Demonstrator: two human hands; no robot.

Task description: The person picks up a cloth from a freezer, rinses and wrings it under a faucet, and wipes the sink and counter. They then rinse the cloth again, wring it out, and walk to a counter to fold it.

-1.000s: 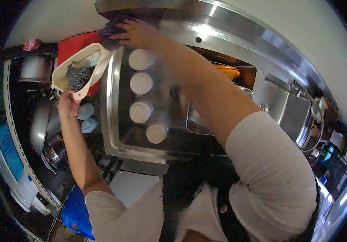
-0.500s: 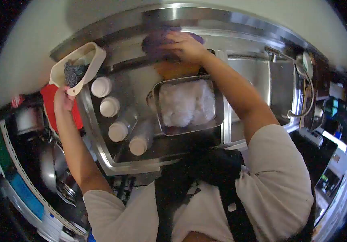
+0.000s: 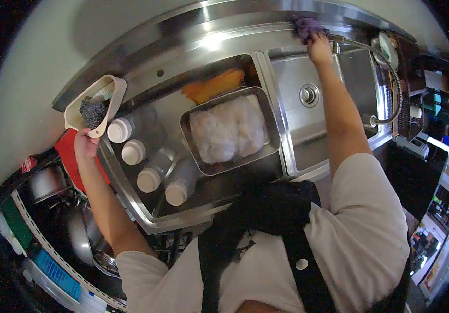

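Note:
My left hand (image 3: 86, 144) grips the near end of a cream plastic container (image 3: 114, 99) at the sink's back left corner. A dark scouring pad (image 3: 93, 111) lies inside it. Far off to the right, my right hand (image 3: 319, 48) is closed on a purple cloth (image 3: 310, 28) against the steel ledge behind the right basin. Between my arms, a metal tray (image 3: 275, 131) holds whitish bundles in clear plastic (image 3: 227, 129), with an orange cloth (image 3: 214, 86) behind it.
Several white-capped bottles (image 3: 149, 180) lie in the left basin. A drain (image 3: 309, 95) shows in the right basin, and a hose faucet (image 3: 399, 86) curves at its right. A red cloth (image 3: 75, 161) hangs at the left, above metal bowls (image 3: 81, 235).
My right hand has moved right along the ledge with the purple cloth, from behind the left basin to behind the right one. My left hand still holds the cream container. The view has shifted slightly.

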